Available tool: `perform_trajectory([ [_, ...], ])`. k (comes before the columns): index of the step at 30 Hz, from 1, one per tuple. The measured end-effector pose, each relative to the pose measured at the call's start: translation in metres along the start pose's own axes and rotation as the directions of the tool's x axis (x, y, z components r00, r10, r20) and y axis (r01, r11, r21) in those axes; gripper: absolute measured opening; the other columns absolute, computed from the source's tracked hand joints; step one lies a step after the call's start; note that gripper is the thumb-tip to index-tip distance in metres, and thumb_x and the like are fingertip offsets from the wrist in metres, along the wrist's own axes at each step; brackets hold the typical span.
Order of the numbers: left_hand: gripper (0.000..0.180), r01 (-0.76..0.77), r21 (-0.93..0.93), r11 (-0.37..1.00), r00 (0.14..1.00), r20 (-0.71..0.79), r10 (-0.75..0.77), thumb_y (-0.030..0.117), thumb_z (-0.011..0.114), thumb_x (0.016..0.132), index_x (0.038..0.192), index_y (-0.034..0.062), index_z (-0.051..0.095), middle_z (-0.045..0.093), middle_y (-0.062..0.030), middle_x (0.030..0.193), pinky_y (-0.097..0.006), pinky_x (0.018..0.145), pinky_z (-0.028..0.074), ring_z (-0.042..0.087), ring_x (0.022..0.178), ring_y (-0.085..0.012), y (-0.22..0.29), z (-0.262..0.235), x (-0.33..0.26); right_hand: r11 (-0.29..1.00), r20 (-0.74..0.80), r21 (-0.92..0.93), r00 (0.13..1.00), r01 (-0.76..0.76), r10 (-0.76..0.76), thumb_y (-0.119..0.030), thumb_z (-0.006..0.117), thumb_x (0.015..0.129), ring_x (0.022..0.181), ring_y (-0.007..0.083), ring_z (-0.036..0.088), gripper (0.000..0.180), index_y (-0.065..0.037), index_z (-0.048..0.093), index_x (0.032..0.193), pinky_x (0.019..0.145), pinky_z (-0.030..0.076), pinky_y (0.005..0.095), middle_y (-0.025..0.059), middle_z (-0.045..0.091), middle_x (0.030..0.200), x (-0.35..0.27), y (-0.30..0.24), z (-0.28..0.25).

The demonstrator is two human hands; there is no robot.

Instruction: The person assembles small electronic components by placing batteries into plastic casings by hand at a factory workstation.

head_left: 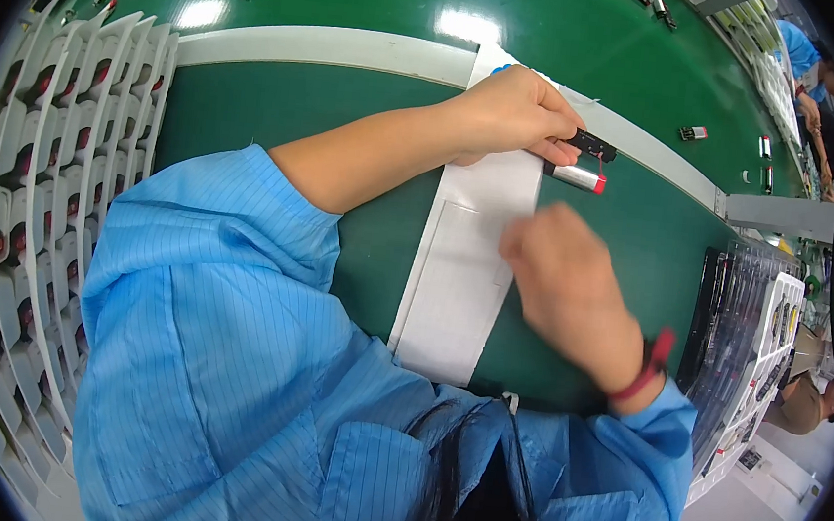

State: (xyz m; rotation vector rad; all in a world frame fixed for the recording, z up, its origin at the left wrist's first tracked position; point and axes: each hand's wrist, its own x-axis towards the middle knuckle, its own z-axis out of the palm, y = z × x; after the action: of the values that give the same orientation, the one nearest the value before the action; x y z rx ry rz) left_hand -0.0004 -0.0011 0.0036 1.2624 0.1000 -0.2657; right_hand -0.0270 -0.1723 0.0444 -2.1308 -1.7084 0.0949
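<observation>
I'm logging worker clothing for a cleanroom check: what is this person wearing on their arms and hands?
Both hands are bare, no gloves. The left hand comes out of a light-blue, finely striped smock sleeve pushed up to leave the forearm uncovered. The right hand is blurred; a red wristband sits at its wrist, just above a matching blue cuff.

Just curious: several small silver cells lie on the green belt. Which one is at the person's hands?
The red-tipped cell on the white strip, under the left hand fingertips; the others lie apart, up the belt.
</observation>
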Motion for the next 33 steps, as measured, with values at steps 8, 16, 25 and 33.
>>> perform_trajectory([
  [8, 0.029, 0.014, -0.174, 0.985, 1.000, -0.017, -0.017, 0.009, 0.047, 0.087, 0.104, -0.0133, 0.054, 0.058, -0.0200, 0.100, -0.027, 0.086, 0.048, 0.060, 0.093, -0.0210, 0.005, -0.001, -0.003, 0.442, -0.238, 0.889, 0.708, -0.117, 0.665, 0.002, 0.062, 0.076, 0.067, 0.0136, 0.054, 0.020, -0.002, 0.052, 0.093, 0.064, 0.044, 0.0261, 0.0064, 0.060, 0.078, 0.004, 0.021, -0.046],
  [16, 0.029, 0.018, -0.288, 0.958, 0.999, -0.039, -0.030, 0.009, 0.045, 0.089, 0.105, -0.0139, 0.052, 0.057, -0.0211, 0.104, -0.029, 0.092, 0.045, 0.059, 0.098, -0.0238, 0.000, 0.001, -0.002, 0.275, -0.145, 0.958, 0.695, -0.079, 0.705, 0.002, 0.063, 0.078, 0.067, 0.0087, 0.054, 0.019, -0.001, 0.051, 0.092, 0.061, 0.041, 0.0191, 0.0055, 0.060, 0.078, 0.010, 0.093, -0.003],
  [25, 0.028, 0.007, -0.254, 0.967, 0.999, -0.034, -0.016, 0.008, 0.045, 0.089, 0.105, -0.0140, 0.052, 0.057, -0.0222, 0.104, -0.028, 0.091, 0.046, 0.059, 0.097, -0.0236, -0.001, -0.003, 0.002, 0.360, -0.216, 0.929, 0.667, -0.083, 0.713, 0.004, 0.063, 0.077, 0.066, 0.0078, 0.054, 0.019, 0.000, 0.051, 0.090, 0.060, 0.043, 0.0175, 0.0058, 0.060, 0.079, 0.012, 0.096, 0.004],
  [33, 0.025, -0.007, -0.231, 0.973, 0.997, -0.073, -0.010, 0.006, 0.050, 0.086, 0.103, -0.0123, 0.055, 0.058, -0.0220, 0.103, -0.027, 0.088, 0.048, 0.061, 0.094, -0.0224, 0.000, -0.001, -0.002, 0.455, -0.280, 0.885, 0.669, -0.097, 0.688, 0.006, 0.063, 0.076, 0.070, 0.0077, 0.056, 0.020, 0.000, 0.050, 0.090, 0.064, 0.045, 0.0169, 0.0057, 0.059, 0.080, 0.012, 0.091, 0.006],
])
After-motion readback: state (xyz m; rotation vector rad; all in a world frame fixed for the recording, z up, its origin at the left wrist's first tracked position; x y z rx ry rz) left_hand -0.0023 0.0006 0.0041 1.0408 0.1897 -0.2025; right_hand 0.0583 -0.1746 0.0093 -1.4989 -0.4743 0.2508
